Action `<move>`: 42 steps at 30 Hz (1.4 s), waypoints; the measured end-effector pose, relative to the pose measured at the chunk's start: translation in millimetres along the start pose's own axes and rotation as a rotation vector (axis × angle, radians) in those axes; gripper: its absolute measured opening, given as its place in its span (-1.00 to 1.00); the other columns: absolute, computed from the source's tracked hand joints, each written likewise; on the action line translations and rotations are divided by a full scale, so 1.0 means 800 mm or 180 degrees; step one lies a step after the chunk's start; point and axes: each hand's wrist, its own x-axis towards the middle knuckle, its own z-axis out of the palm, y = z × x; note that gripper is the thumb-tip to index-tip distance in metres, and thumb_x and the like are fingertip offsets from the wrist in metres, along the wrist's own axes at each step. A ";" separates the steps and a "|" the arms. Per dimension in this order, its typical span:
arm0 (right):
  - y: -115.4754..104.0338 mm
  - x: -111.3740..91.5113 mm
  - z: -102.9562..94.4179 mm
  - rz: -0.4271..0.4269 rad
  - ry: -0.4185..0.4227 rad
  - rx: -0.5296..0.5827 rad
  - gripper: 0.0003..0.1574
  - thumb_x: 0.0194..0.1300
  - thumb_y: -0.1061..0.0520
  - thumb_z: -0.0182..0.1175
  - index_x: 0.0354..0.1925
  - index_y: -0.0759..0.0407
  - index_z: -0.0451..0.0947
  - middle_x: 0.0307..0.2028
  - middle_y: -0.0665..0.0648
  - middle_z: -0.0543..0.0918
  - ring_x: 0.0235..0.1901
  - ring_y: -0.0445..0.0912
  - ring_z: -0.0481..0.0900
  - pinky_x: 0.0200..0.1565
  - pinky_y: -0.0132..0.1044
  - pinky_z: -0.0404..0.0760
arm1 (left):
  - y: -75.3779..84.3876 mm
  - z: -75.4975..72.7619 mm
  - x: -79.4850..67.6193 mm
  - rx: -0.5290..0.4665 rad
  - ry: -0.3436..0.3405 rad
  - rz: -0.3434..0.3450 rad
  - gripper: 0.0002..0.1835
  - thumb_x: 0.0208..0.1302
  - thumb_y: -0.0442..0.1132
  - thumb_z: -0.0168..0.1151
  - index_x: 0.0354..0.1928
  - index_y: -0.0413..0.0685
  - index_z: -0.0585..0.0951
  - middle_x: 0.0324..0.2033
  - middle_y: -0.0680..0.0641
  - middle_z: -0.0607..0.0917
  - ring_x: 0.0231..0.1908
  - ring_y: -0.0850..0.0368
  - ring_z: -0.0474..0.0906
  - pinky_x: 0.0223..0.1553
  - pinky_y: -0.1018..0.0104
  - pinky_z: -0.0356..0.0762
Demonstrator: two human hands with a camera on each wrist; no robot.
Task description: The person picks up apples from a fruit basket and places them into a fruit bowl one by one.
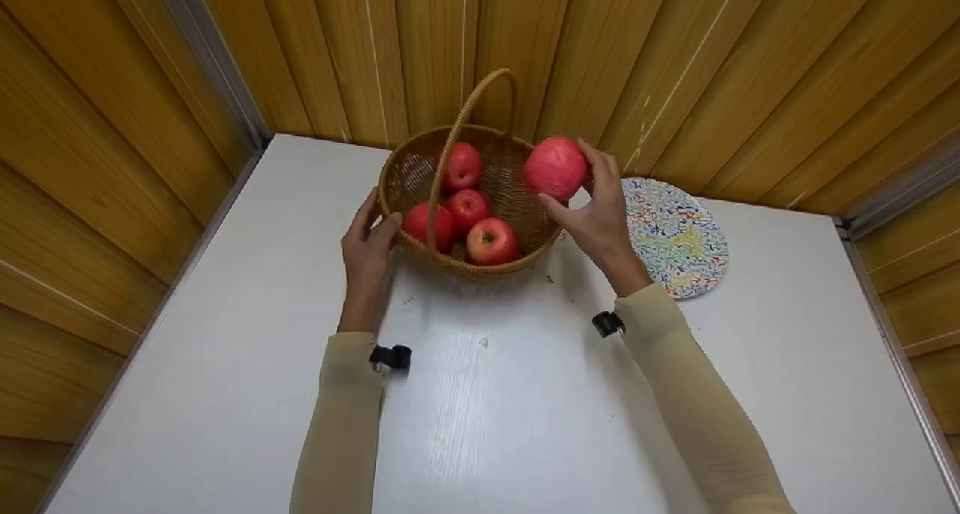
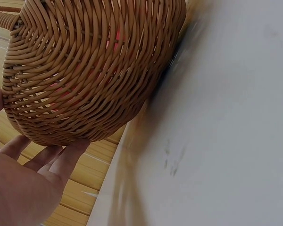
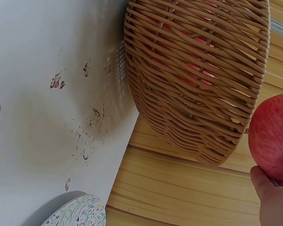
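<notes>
1. The large, round, pinkish-red apple (image 1: 556, 168) was in the air at the right-hand rim of the basket; you could not tell from the views whether it touched the rim.
2. Your right grip (image 1: 602, 217) was clamped on that apple, your thumb below and your fingers curled round its far right side.
3. The round, brown woven-wicker basket (image 1: 471, 271) stood below and to the left of it, with its tall arched handle (image 1: 463, 116) rising over the middle.
4. Your left grip (image 1: 366, 245) was clamped on the basket's left side, the thumb at the rim and the fingers against the outside of the weave.
5. Inside, you had four more apples: a red one at the back (image 1: 463, 166), a red one in the middle (image 1: 468, 208), a red one at the left (image 1: 444, 227) and a paler red-and-yellow one at the front (image 1: 492, 241).
6. Behind your right wrist, a flat, rounded, multicoloured speckled board (image 1: 679, 236) lay on the white surface (image 1: 480, 409).
7. Yellow-brown wood-grain panels (image 1: 600, 41) stood beyond.
</notes>
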 end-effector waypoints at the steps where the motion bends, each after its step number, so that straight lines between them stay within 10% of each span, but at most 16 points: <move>1: 0.000 -0.002 -0.002 0.0020 0.0042 0.0013 0.06 0.17 0.20 0.62 0.51 0.35 0.33 0.31 0.31 0.44 0.33 0.04 0.51 0.33 -0.01 0.54 | 0.000 0.000 0.000 -0.0004 0.0005 -0.0007 -0.39 0.55 -0.11 0.26 0.58 0.20 0.43 0.42 -0.01 0.52 0.30 0.05 0.55 0.22 0.08 0.63; 42: 0.029 -0.053 -0.067 0.1061 0.1169 0.0171 0.15 0.23 0.17 0.56 0.62 0.17 0.18 0.49 0.11 0.35 0.45 -0.03 0.32 0.40 -0.17 0.45 | 0.002 -0.004 -0.006 0.0031 0.0066 0.0009 -0.42 0.56 -0.13 0.23 0.56 0.23 0.45 0.41 0.01 0.53 0.33 0.03 0.53 0.21 0.11 0.64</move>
